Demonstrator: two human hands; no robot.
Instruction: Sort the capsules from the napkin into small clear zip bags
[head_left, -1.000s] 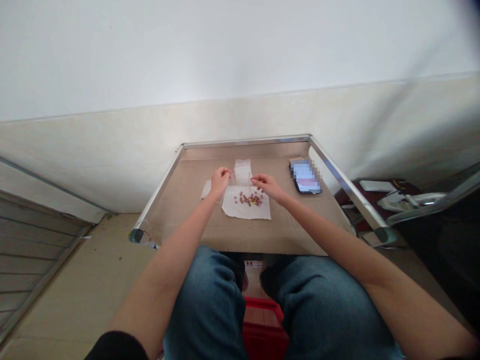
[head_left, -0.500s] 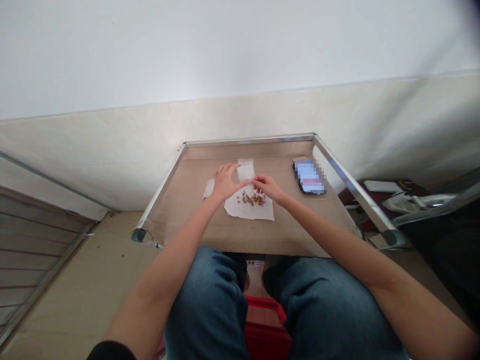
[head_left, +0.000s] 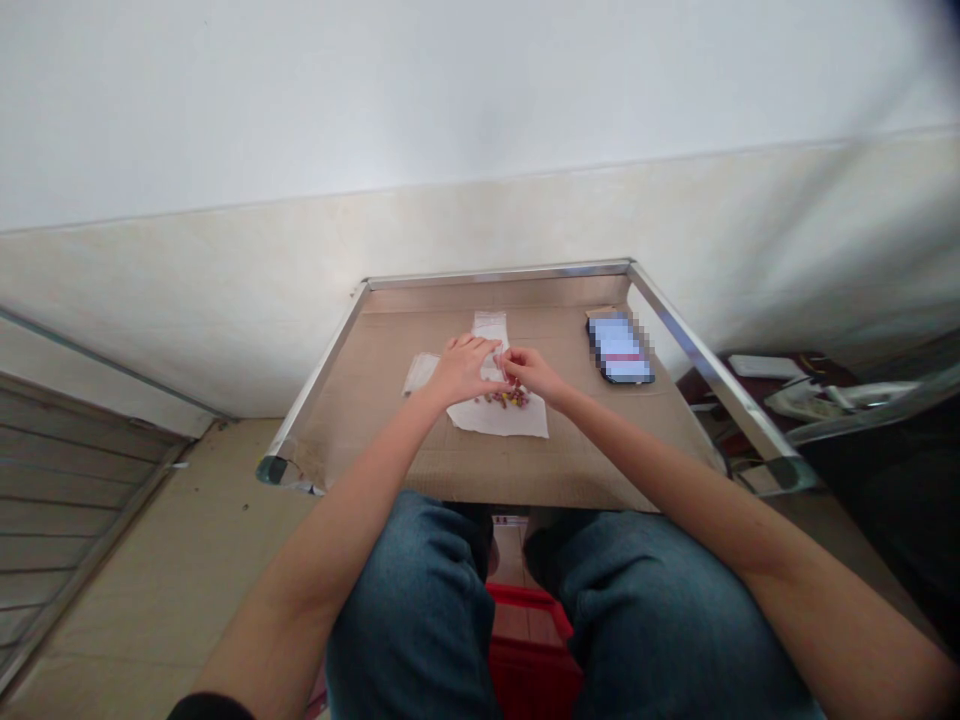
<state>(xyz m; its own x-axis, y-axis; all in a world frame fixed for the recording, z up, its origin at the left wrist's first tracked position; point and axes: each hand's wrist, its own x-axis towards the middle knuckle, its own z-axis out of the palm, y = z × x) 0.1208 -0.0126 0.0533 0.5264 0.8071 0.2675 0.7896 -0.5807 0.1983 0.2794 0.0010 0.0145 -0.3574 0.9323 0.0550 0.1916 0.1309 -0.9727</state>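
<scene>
Both my hands meet over a clear plastic bag (head_left: 489, 328) with a white patch, at the far edge of a white paper sheet (head_left: 510, 422). My left hand (head_left: 465, 370) has its fingers curved over the lower part of the bag. The fingertips of my right hand (head_left: 529, 372) are pinched at the bag's right side. Small pink, brown and yellow beads (head_left: 507, 399) lie in a cluster on the paper just below my hands, partly hidden by them. A second small plastic bag (head_left: 420, 373) lies left of my left hand.
A phone (head_left: 619, 348) with a pixelated screen lies at the right of the cardboard-lined tray (head_left: 555, 465), whose metal rim (head_left: 495, 272) runs along the far side. A red crate (head_left: 529, 670) sits below between my knees. White items lie on a dark surface at right.
My left hand has moved right onto the bag, and my right hand has closed in from the side. The bag now sits lower, nearer the beads, and more of the beads are covered.
</scene>
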